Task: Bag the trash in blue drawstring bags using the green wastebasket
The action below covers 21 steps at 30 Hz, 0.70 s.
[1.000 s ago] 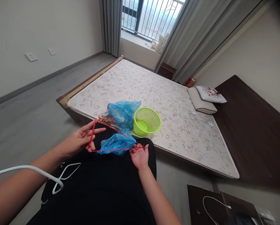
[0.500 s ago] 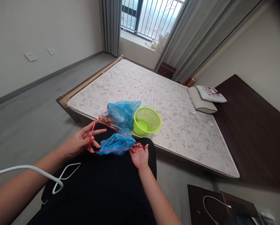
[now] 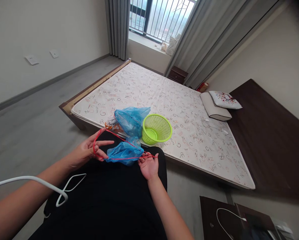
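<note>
A small blue plastic bag (image 3: 124,152) lies over my black-clothed lap, with a red drawstring (image 3: 119,136) running along its edges. My left hand (image 3: 91,148) holds one end of the drawstring, its loop passing around the spread fingers and thumb. At the other end, my right hand (image 3: 148,165) is palm up, with the string drawn across its curled fingers and thumb. Just beyond the hands, a larger blue plastic bag (image 3: 130,120) rests on the bed's edge. Beside that bag stands a green mesh basket (image 3: 168,130), with nothing visible inside.
The lettered mattress (image 3: 189,150) fills the middle of the room. Pillows (image 3: 216,108) lie near the dark headboard (image 3: 264,140). A white cable (image 3: 39,180) crosses over my left forearm. At lower right stands a dark table (image 3: 212,213) with another cable.
The drawstring around my left hand has slackened slightly into a rounder loop. Its lower strand sits a little higher, and my left fingers have shifted slightly. My right hand is nearly still.
</note>
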Motion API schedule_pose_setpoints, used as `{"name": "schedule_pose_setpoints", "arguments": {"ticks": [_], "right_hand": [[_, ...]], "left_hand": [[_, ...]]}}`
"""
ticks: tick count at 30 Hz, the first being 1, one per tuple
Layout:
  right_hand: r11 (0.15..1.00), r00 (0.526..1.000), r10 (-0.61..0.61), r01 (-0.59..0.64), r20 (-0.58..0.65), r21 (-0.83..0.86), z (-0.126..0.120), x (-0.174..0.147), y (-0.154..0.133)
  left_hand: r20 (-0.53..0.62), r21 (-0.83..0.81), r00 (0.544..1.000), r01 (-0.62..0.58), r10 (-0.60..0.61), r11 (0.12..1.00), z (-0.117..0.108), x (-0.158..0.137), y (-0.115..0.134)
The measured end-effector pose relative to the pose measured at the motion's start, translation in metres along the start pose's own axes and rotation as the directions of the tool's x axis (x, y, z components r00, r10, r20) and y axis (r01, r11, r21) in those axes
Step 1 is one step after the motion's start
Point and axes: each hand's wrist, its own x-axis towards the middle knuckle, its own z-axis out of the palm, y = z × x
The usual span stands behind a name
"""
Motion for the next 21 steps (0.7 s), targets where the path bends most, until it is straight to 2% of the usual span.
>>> {"name": "schedule_pose_setpoints", "arguments": {"ticks": [6, 16, 21], "right_hand": [[1.0, 1.0, -0.001, 0.001, -0.003, -0.017, 0.001, 0.0, 0.0], [1.0, 1.0, -0.003, 0.003, 0.003, -0.024, 0.002, -0.001, 0.001], [0.999, 0.999, 0.004, -0.003, 0.042, -0.045, 0.003, -0.004, 0.002]], "left_hand": [[0.053, 0.041, 0.994, 0.097, -0.099, 0.994, -0.001, 0.0, -0.002], [-0.007, 0.011, 1.0, -0.021, 0.021, 1.0, -0.003, 0.005, -0.007], [0.096, 0.025, 0.995, -0.029, 0.027, 0.999, 0.017, 0.008, -0.012]]}}
